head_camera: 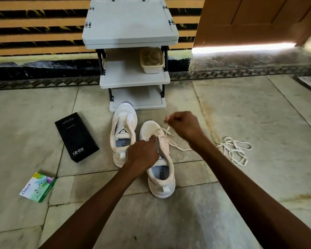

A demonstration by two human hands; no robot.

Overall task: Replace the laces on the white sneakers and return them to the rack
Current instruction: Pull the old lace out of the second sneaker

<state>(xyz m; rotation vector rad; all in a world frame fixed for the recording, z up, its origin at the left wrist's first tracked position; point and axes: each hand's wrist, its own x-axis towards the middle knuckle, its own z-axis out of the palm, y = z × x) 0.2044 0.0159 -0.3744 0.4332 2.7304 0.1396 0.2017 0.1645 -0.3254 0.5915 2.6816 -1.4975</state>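
You are mid-lacing on the nearer sneaker (162,177), which sits on the floor in front of you, its toe towards 12 o'clock. Your left hand (142,155) pinches the lace (171,141) at the eyelet row, and your right hand (185,124), raised at 1 o'clock of the shoe, has its fingers curled round the lace's free end. Whether the lace is going in or coming out cannot be told. The other sneaker (123,133), at 11 o'clock, shows bare eyelets, and a loose lace (235,151) lies in a heap at 3 o'clock. Next, I judge, you need a steady pull along the eyelet line while the left hand pins the shoe down. The rack (131,33) stands at 12 o'clock; on its middle shelf a tub (152,68) holds a brownish tangle I cannot identify. A black box (76,136) at 9 o'clock and a green packet (38,187) at 8 o'clock are both closed, contents hidden
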